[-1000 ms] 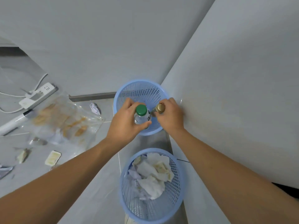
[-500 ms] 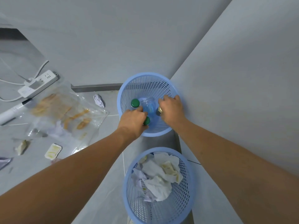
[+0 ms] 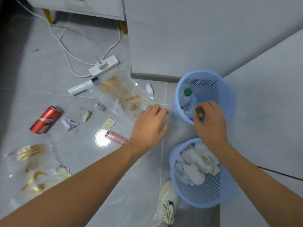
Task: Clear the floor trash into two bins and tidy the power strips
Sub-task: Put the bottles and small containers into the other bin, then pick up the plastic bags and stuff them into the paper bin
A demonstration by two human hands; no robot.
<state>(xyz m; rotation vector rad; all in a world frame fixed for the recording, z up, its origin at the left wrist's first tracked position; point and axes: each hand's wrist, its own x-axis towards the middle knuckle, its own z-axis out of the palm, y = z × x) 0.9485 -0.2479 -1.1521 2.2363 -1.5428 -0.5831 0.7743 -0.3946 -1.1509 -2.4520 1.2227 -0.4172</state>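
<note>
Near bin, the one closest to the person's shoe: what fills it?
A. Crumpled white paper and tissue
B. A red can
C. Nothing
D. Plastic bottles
A: the near bin holds crumpled white paper, while the green-capped bottle sits in the far bin and the red can lies on the floor.

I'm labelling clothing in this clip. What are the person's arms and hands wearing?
Nothing shows on them: both forearms are bare, with no sleeve in view. The left hand and the right hand wear no glove, and I see no watch or wristband. Motion blur hides any ring.
</note>
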